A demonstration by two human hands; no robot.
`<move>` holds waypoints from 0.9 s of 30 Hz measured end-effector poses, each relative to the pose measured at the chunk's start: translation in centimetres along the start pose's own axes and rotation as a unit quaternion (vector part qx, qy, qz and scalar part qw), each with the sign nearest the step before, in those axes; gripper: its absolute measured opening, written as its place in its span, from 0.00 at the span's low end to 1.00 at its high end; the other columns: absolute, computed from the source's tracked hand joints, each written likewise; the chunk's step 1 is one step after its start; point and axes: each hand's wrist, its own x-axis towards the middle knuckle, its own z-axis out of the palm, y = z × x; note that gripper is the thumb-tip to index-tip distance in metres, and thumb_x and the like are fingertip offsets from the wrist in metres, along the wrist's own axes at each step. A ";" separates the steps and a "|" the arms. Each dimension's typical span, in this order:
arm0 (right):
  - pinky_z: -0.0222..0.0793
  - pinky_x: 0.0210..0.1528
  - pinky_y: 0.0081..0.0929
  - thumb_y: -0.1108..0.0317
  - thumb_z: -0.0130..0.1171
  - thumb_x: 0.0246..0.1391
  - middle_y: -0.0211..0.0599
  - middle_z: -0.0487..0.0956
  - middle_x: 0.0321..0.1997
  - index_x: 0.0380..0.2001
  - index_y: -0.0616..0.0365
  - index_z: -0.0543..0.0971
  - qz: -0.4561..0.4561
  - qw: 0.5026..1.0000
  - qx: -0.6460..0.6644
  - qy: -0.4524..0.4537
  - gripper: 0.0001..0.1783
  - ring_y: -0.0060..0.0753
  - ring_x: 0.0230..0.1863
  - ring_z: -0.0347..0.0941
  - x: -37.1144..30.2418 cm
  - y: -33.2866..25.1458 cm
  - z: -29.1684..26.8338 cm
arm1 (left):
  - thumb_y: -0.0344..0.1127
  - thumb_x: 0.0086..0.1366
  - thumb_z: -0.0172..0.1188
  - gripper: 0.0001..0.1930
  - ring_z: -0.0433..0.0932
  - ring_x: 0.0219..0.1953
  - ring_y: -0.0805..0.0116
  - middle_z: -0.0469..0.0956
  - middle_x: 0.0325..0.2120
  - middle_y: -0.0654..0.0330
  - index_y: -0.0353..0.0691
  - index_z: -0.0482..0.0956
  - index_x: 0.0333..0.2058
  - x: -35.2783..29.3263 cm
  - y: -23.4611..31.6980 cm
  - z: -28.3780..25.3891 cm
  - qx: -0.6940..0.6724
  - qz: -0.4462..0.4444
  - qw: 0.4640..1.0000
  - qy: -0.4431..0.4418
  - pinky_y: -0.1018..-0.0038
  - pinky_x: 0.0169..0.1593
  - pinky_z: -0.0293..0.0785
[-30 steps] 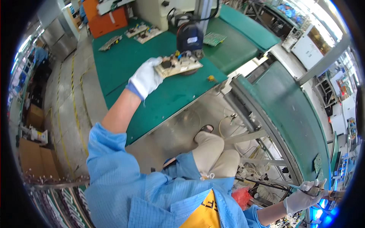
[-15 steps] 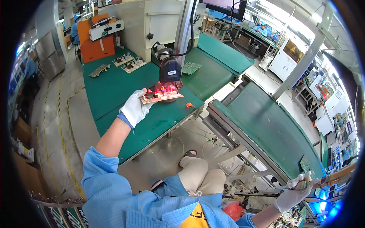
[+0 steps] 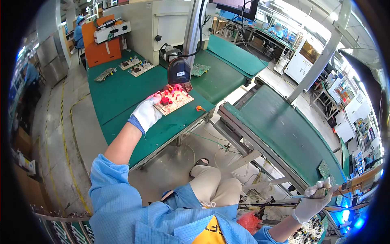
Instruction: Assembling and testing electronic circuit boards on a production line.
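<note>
My left hand (image 3: pixel 148 114), in a white glove, grips the left edge of a populated circuit board (image 3: pixel 177 105). The board is tilted with its component side showing, lit red beneath a black scanner head (image 3: pixel 178 72) on a metal post. It is held above the green tabletop (image 3: pixel 134 97). Far off at the lower right, my gloved right hand (image 3: pixel 315 203) has its fingers curled round something small and greenish that I cannot make out. That hand is beside the near end of a green conveyor belt (image 3: pixel 280 126), close to a green circuit board (image 3: pixel 323 168) lying there.
Boards with components (image 3: pixel 141 68) lie at the table's back, near an orange stand (image 3: pixel 103 53). Another green board (image 3: pixel 200 70) rests right of the scanner. An orange scrap (image 3: pixel 200 108) sits near the table's front corner. A brownish bar or forearm (image 3: pixel 359 183) enters at right.
The circuit board in my left hand has tipped from nearly edge-on to showing its component face, shifting slightly down and left. My right hand has barely moved.
</note>
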 end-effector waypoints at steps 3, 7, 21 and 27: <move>0.57 0.17 0.09 0.47 0.48 0.65 0.29 0.71 0.28 0.40 0.58 0.75 0.018 0.999 0.003 0.034 0.23 0.15 0.17 0.61 0.0 -0.1 0.5 | 0.27 0.70 0.47 0.06 0.77 0.49 0.49 0.75 0.42 0.51 0.35 0.69 0.43 0.6 0.5 -1.0 -0.032 -0.039 0.999 0.020 0.47 0.53 0.76; 0.58 0.18 0.10 0.46 0.48 0.65 0.29 0.72 0.27 0.39 0.57 0.75 -0.003 1.000 -0.006 0.007 0.23 0.15 0.17 0.61 -0.2 0.0 0.8 | 0.30 0.71 0.47 0.06 0.78 0.48 0.49 0.75 0.42 0.49 0.35 0.69 0.42 0.9 0.7 -2.1 -0.051 -0.034 0.998 0.013 0.50 0.52 0.78; 0.56 0.12 0.17 0.47 0.50 0.64 0.32 0.77 0.25 0.32 0.50 0.77 0.063 0.979 0.127 -0.146 0.20 0.21 0.13 0.64 0.4 1.0 3.7 | 0.17 0.55 0.53 0.37 0.68 0.61 0.52 0.65 0.61 0.47 0.38 0.58 0.65 -10.0 -8.7 2.9 -0.003 -0.238 0.945 -0.223 0.58 0.64 0.65; 0.56 0.12 0.17 0.48 0.50 0.64 0.31 0.78 0.28 0.33 0.53 0.77 0.083 0.976 0.165 -0.117 0.20 0.21 0.14 0.64 -1.5 0.7 6.9 | 0.16 0.55 0.56 0.37 0.68 0.61 0.56 0.66 0.61 0.49 0.37 0.58 0.65 -12.4 -15.4 7.2 -0.049 -0.351 0.885 -0.301 0.63 0.66 0.63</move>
